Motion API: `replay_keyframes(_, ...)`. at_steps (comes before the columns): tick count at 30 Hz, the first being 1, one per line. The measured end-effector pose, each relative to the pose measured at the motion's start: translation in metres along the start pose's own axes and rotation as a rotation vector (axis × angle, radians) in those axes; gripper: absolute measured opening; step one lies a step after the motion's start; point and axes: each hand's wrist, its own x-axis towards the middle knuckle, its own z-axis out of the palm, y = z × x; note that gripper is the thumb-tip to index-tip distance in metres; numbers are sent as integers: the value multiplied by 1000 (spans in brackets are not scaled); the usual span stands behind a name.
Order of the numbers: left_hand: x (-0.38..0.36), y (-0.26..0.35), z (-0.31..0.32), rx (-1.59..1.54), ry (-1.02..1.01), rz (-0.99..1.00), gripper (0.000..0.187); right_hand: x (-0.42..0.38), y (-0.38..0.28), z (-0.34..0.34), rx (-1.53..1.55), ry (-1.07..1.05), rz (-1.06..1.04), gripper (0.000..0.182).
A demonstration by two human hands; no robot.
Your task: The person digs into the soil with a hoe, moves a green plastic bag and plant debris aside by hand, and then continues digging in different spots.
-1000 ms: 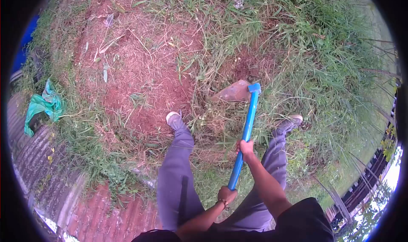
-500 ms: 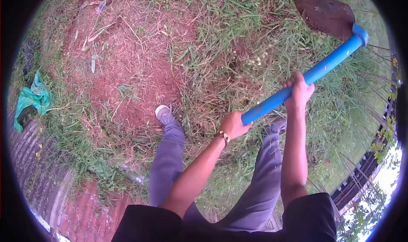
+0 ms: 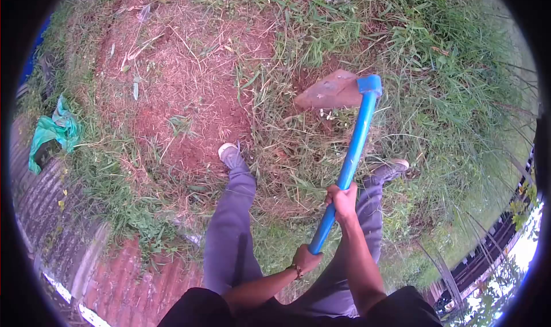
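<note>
Both hands are wrapped round the blue handle of a hoe (image 3: 357, 146). My left hand (image 3: 308, 258), with a bracelet at the wrist, closes on the butt end of the handle, low in front of my body. Higher up the shaft, my right hand (image 3: 342, 200) grips it near the middle. The rusty brown hoe blade (image 3: 330, 91) points left from the blue collar and overlaps the grass and cut weeds ahead of my feet. Loose cut grass (image 3: 287, 155) lies between my shoes.
Bare reddish soil (image 3: 178, 80) strewn with dry stalks spreads at the left. A green plastic bag (image 3: 54, 133) lies beside corrugated metal sheets (image 3: 123, 281) at lower left. Taller grass (image 3: 459, 97) grows on the right, with a dark fence-like structure (image 3: 479, 264) beyond.
The hoe has swung down and to the left, its blade moving from the upper right to the ground ahead of me. Both hands have come lower and closer to my body, still gripping the handle.
</note>
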Motion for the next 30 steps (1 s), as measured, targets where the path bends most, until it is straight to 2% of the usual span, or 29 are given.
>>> replay_keyframes(1, -1, 23, -12, 18, -20, 70, 25, 1, -26, -6, 63, 54, -50, 9)
replay_keyframes(2, 15, 39, -23, 61, 79, 254, 24, 2, -61, -7, 169, 91, -114, 10)
replay_keyframes(3, 33, 70, -48, 103, 135, 304, 23, 13, -96, -3, 222, 135, -204, 10)
replay_keyframes(4, 53, 104, -76, 127, 216, 455, 23, 31, -129, 1, 278, 162, -251, 11)
replay_keyframes(6, 116, 155, -127, 206, 236, 670, 20, 80, -179, 15, 334, 203, -365, 16)
replay_keyframes(8, 146, 189, -163, 214, 269, 727, 24, 140, -191, 34, 380, 176, -435, 8)
replay_keyframes(9, 155, 171, -158, 202, 255, 526, 24, 163, -169, 46, 338, 114, -396, 10)
replay_keyframes(10, 159, 138, -140, 182, 240, 324, 25, 181, -117, 56, 177, 143, -265, 12)
replay_keyframes(11, 162, 59, -93, -15, 115, 130, 26, 186, -32, 66, -11, 97, -92, 8)
replay_keyframes(12, 136, -24, -31, -407, 94, -39, 26, 170, 71, 75, -224, 60, 120, 4)
replay_keyframes(13, 127, -92, -20, -69, 236, -112, 24, 132, 127, 81, -199, 131, 177, 6)
replay_keyframes(14, 91, -109, -29, 5, 151, -192, 24, 86, 149, 79, -132, 159, 205, 6)
replay_keyframes(15, 71, -149, -12, 16, 100, -325, 33, 59, 208, 58, -133, 111, 189, 9)
replay_keyframes(16, 41, -185, 17, 27, 75, -306, 32, 13, 208, 44, -117, 124, 248, 15)
replay_keyframes(17, 8, -206, 61, 182, 45, -269, 37, -24, 201, 30, -172, 156, 283, 18)
replay_keyframes(18, -30, -211, 88, 171, -32, -287, 37, -33, 203, 21, -302, 80, 338, 15)
replay_keyframes(19, -52, -207, 95, 127, -113, -337, 38, -85, 213, -8, -458, 29, 468, 13)
replay_keyframes(20, -63, -205, 100, 94, -164, -357, 38, -126, 233, -27, -626, 19, 446, 12)
replay_keyframes(21, -75, -206, 110, 78, -208, -369, 38, -132, 246, -29, -784, -13, 368, 13)
replay_keyframes(24, -101, -209, 116, 66, -327, -362, 39, -164, 245, -25, -1003, 86, 394, 19)
replay_keyframes(27, -110, -219, 114, 88, -396, -320, 41, -161, 225, -31, -922, 26, 273, 17)
replay_keyframes(28, -109, -220, 111, 109, -414, -302, 41, -161, 219, -33, -658, 20, 307, 12)
replay_keyframes(30, -97, -217, 107, 159, -440, -246, 43, -158, 216, -32, -515, 82, 185, 13)
